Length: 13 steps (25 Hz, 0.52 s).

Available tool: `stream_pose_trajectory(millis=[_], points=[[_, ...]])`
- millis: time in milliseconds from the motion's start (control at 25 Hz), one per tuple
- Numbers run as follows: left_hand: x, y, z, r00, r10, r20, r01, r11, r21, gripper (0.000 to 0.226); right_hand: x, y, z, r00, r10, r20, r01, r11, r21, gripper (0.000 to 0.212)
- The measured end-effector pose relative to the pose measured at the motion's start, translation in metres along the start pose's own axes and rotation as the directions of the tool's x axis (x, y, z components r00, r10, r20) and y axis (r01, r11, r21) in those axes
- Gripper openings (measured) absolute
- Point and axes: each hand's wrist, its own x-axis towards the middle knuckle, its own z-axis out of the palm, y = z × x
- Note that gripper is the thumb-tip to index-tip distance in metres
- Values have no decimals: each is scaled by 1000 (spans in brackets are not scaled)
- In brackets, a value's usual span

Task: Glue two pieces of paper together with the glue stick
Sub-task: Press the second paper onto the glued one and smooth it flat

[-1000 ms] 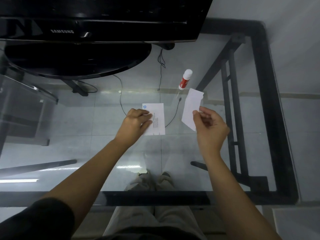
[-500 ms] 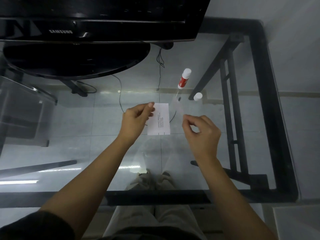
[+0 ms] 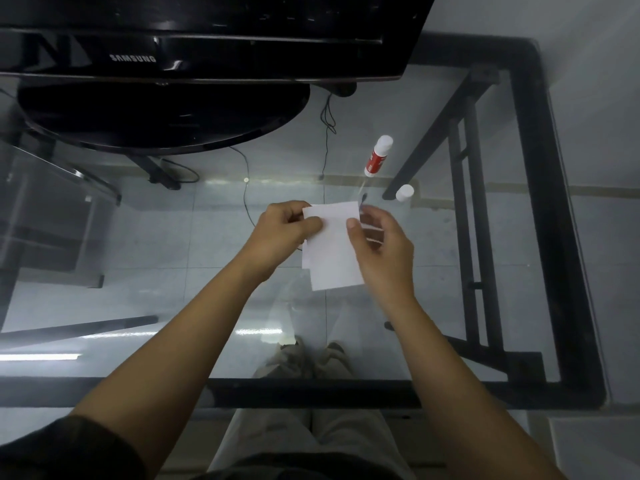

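Two white paper pieces (image 3: 333, 251) lie stacked one over the other above the glass table, the lower one peeking out at the left edge. My left hand (image 3: 284, 233) pinches their upper left corner. My right hand (image 3: 382, 249) grips the right edge with its thumb on top. The glue stick (image 3: 377, 156), white with a red label, lies uncapped on the glass beyond the papers. Its white cap (image 3: 404, 192) stands to the right of my right hand.
A black Samsung monitor (image 3: 194, 32) on a round base (image 3: 162, 116) fills the far left of the glass table (image 3: 533, 209). Thin cables (image 3: 325, 119) run behind the papers. The table's black frame runs along the right and near edges.
My right hand brought the second paper over the printed one, and both hands now hold the stack together. The papers moved slightly right and nearer to me.
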Motion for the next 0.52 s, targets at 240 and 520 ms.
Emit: stream_pose_trajectory(millis=[240,520], points=[[6,-33,14,968,-111,-225,95,992,-78,6,11,13,13,986,163,34,-165,984,70,11],[29,-44,18,920,49,-389,19,986,168,37,37,19,26,976,216,-26,-217,975,-53,15]])
